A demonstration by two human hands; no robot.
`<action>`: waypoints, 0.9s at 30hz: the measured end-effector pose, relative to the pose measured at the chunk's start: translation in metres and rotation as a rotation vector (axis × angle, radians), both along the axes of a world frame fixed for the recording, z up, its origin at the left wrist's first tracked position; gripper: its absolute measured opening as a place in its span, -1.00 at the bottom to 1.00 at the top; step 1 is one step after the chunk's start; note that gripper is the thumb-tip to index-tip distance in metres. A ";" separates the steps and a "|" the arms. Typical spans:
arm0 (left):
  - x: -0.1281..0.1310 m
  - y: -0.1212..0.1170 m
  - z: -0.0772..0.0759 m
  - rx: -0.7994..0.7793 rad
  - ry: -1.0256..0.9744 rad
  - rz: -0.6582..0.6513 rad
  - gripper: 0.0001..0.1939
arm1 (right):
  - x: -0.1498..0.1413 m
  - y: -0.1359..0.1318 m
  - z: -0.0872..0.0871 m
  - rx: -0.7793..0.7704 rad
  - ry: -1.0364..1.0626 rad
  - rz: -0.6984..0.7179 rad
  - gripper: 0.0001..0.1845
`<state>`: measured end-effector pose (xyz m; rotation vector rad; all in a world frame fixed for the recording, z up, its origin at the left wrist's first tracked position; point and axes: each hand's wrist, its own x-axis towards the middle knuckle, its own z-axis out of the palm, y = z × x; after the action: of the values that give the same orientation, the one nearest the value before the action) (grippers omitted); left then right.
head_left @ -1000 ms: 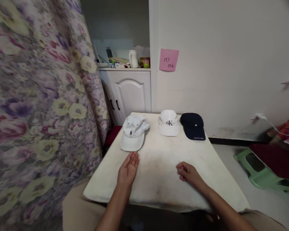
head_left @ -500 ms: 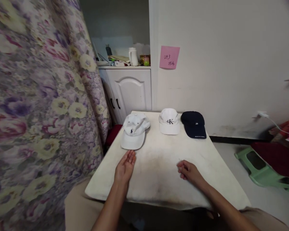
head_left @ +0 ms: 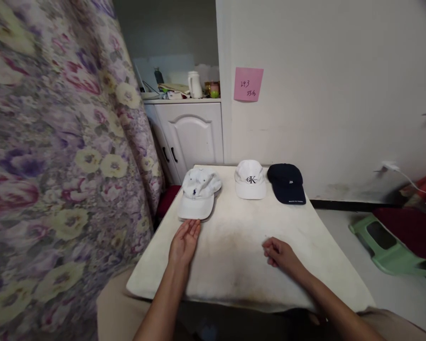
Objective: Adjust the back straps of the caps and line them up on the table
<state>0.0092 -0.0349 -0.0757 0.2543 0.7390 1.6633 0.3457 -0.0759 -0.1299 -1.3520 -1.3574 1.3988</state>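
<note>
Three caps lie in a row at the far side of a white table point(head_left: 234, 255). A white cap with a small blue logo point(head_left: 198, 193) is at the left, a white cap with black letters point(head_left: 250, 179) in the middle, a navy cap point(head_left: 287, 183) at the right. My left hand point(head_left: 183, 242) lies on the table, palm up and fingers stretched out, just short of the left cap's brim and holding nothing. My right hand point(head_left: 279, 253) rests on the table with its fingers curled in, and nothing shows in them.
A floral curtain point(head_left: 57, 156) hangs close on the left. Behind the table are a white cabinet point(head_left: 191, 135) with items on top and a wall with a pink note point(head_left: 248, 84). A green stool point(head_left: 383, 244) and a cable with plug point(head_left: 388, 167) are at the right.
My left hand has drawn back slightly toward me and to the left. The right hand and the caps have stayed in place.
</note>
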 end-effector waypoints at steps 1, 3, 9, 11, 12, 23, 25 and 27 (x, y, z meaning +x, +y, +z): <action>0.000 0.003 0.003 0.001 0.004 -0.002 -0.76 | 0.000 0.000 -0.001 0.003 0.002 0.000 -0.77; -0.001 0.011 0.008 -0.004 0.012 -0.006 -0.78 | 0.000 0.000 -0.001 0.011 0.004 0.000 -0.79; -0.001 0.040 0.037 -0.029 0.028 -0.038 -0.81 | -0.001 0.000 -0.001 0.029 -0.004 0.007 -0.81; 0.000 0.051 0.051 -0.025 0.027 -0.043 -0.79 | -0.001 0.000 0.001 0.038 -0.008 0.010 -0.82; 0.000 0.056 0.058 -0.020 0.023 -0.039 -0.78 | -0.001 0.000 0.001 0.043 -0.010 0.012 -0.83; 0.005 0.088 0.120 0.209 -0.064 0.021 -0.69 | -0.002 -0.001 0.005 0.073 -0.018 0.008 -0.94; 0.016 0.081 0.121 0.256 -0.064 -0.006 -0.66 | -0.002 -0.001 0.007 0.063 0.012 0.021 -0.93; 0.032 0.066 0.116 0.278 -0.062 -0.050 -0.61 | -0.001 -0.001 0.012 0.040 0.049 0.042 -0.86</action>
<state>0.0411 0.0316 0.0398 0.4123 0.4503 1.7171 0.3451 -0.0771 -0.1178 -1.2625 -1.3817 1.4157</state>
